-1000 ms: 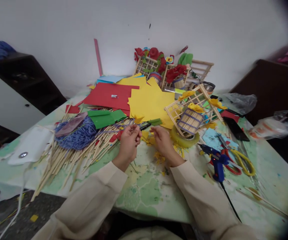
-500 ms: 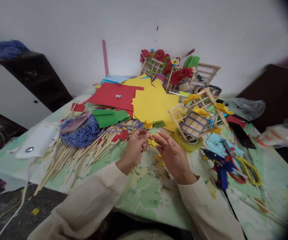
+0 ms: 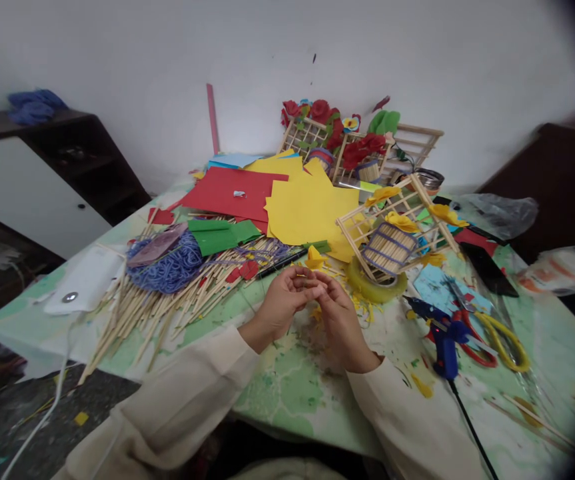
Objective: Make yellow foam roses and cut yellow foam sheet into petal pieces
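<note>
While both hands meet low over the counter (image 3: 287, 383), left hand (image 3: 281, 305) and right hand (image 3: 341, 321) press curled fingers tip to tip; anything pinched is too small to tell. 1 yellow paper flower (image 3: 314, 257) lies just at 12 o'clock of them, the glue gun (image 3: 442, 333) at 3 o'clock.

My sleeves (image 3: 182, 407) are cream, table (image 3: 287, 380) mottled green and cream. Yellow sheets (image 3: 307, 207); left of them I see red sheet (image 3: 227, 190), green pieces (image 3: 217, 235), blue-purple yarn (image 3: 170, 267); right of them blue glue gun (image 3: 440, 333), yellow-handled scissors (image 3: 504, 337); below them yellow scrap (image 3: 314, 258).
</note>
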Tool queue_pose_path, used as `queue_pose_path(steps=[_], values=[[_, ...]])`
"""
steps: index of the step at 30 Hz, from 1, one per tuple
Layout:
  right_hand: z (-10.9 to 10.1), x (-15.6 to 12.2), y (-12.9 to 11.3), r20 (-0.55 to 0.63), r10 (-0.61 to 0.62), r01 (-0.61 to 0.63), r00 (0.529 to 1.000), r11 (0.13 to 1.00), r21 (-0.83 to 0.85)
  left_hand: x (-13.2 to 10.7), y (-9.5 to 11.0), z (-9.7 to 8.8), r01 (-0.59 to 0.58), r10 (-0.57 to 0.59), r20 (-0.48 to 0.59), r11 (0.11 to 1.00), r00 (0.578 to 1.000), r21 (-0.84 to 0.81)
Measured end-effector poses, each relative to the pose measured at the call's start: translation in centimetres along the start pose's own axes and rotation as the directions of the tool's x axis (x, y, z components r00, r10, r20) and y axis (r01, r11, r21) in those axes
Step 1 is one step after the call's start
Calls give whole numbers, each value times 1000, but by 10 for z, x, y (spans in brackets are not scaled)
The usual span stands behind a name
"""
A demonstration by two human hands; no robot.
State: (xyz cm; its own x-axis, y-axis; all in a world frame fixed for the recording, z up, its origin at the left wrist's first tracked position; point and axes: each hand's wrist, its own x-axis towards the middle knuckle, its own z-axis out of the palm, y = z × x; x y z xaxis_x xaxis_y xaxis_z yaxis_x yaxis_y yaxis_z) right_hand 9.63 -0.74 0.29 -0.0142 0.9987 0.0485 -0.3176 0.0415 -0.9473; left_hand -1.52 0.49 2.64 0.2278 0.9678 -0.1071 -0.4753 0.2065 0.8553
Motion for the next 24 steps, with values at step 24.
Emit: queue_pose_path(steps=[24], values=[[-18, 5, -12, -154, -114, 71, 981, 963, -259, 17, 17, -15, -260, 236, -243, 963, 941, -71]])
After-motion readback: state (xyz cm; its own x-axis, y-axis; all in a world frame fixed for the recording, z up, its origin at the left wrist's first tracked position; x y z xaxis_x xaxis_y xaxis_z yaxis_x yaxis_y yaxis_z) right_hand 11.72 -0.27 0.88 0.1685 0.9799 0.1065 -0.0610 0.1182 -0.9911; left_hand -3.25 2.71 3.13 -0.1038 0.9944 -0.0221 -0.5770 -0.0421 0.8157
